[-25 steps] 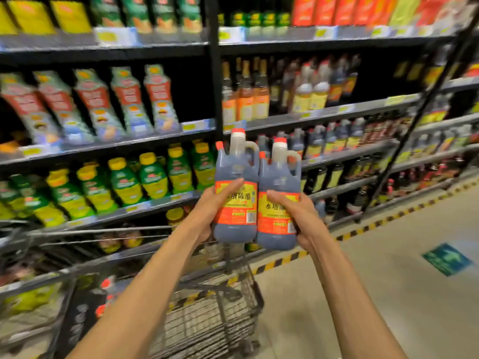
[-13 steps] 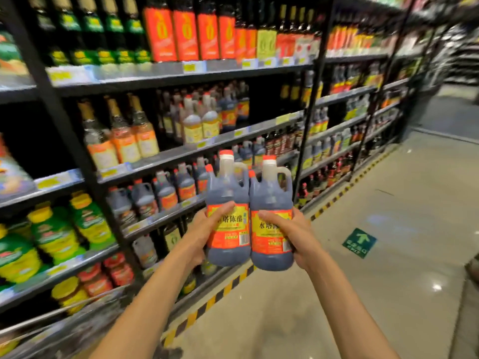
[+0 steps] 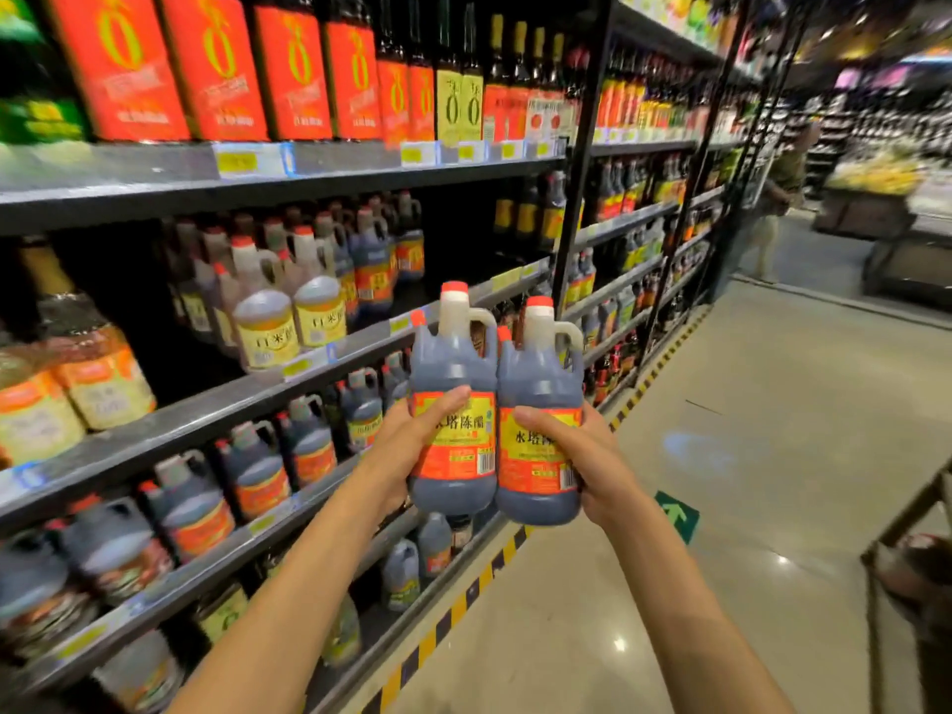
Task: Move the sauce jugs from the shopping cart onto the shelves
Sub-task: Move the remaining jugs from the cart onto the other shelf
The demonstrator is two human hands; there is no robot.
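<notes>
Scene: a person carries two dark sauce jugs along a supermarket aisle, both held upright in front of the stocked shelves (image 3: 329, 353).
Left hand: the left hand (image 3: 407, 445) wraps the label of the left jug (image 3: 453, 404), thumb across the front, fingers behind.
Right hand: the right hand (image 3: 577, 456) grips the right jug (image 3: 538, 420) the same way, by the belly and not by the moulded handle.
Where the jugs are: in mid-air, touching side to side, just off the shelf edge and level with the row of matching jugs (image 3: 309, 445) on the lower tier.
Slip risk: the grip sits on smooth labelled plastic; a full jug is probably heavy, and it could slide down through the palm.
Collision risk: the matching row looks tightly packed; pushing a jug in at an angle may knock a neighbour over or off the edge.
Clearance: the red caps (image 3: 455, 287) stand tall, and could catch the shelf above if lifted too high.
Two at once: placing both together leaves no free hand to steady anything.
Background: another shopper (image 3: 778, 198), blurred, stands well apart down the aisle.
</notes>
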